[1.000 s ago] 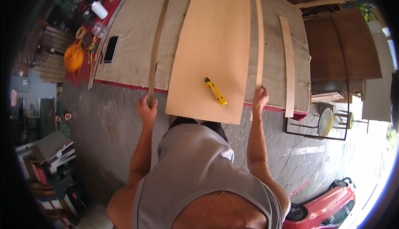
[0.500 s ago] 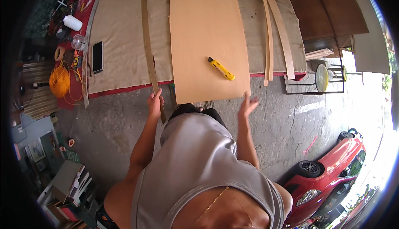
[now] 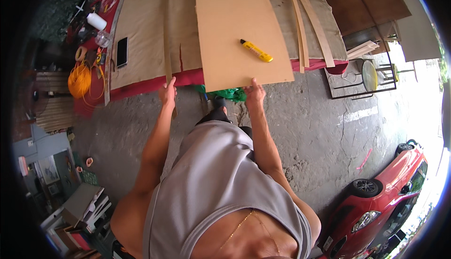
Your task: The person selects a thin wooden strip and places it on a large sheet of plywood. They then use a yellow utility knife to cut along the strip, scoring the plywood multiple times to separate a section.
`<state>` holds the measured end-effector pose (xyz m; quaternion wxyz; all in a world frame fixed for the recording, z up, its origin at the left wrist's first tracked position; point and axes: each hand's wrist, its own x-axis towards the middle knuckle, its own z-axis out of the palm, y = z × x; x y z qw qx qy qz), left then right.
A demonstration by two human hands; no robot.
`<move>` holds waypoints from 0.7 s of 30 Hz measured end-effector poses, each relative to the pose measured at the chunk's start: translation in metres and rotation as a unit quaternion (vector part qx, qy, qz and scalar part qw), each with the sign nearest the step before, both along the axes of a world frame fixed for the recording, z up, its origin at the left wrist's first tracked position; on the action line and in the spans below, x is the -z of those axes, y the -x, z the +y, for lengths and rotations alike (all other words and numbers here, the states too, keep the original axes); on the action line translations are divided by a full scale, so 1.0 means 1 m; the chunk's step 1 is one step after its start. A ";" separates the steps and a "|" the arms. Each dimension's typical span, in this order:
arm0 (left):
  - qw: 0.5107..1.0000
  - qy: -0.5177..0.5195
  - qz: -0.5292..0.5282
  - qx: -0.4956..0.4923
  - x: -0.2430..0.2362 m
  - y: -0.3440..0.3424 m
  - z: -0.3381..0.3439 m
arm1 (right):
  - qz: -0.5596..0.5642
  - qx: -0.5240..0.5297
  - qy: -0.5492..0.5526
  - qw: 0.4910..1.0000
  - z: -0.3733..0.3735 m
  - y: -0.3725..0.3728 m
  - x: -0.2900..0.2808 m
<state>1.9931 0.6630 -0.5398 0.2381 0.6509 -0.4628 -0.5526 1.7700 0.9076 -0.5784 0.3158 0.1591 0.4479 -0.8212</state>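
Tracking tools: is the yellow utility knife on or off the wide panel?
On: the yellow utility knife lies on the wide panel, bare surface showing all around it.

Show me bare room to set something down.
Bare cloth lies between the smartphone and the long strip in the left hand; the tan board is bare beyond the yellow utility knife. Far left is crowded: orange cord, tape roll, white bottle.
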 end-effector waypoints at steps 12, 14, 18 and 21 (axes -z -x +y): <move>0.945 0.298 -0.105 0.087 0.025 0.013 -0.017 | 0.017 0.039 0.006 0.999 0.066 -0.012 -0.028; 0.980 0.167 0.060 0.090 0.013 0.040 -0.030 | 0.013 0.025 0.004 1.000 0.068 -0.018 -0.029; 0.975 0.074 0.173 0.119 0.004 0.120 -0.074 | 0.008 0.008 -0.017 1.000 0.067 -0.022 -0.046; 0.972 0.018 0.213 0.097 0.009 0.185 -0.111 | 0.004 0.008 -0.029 1.000 0.069 -0.024 -0.053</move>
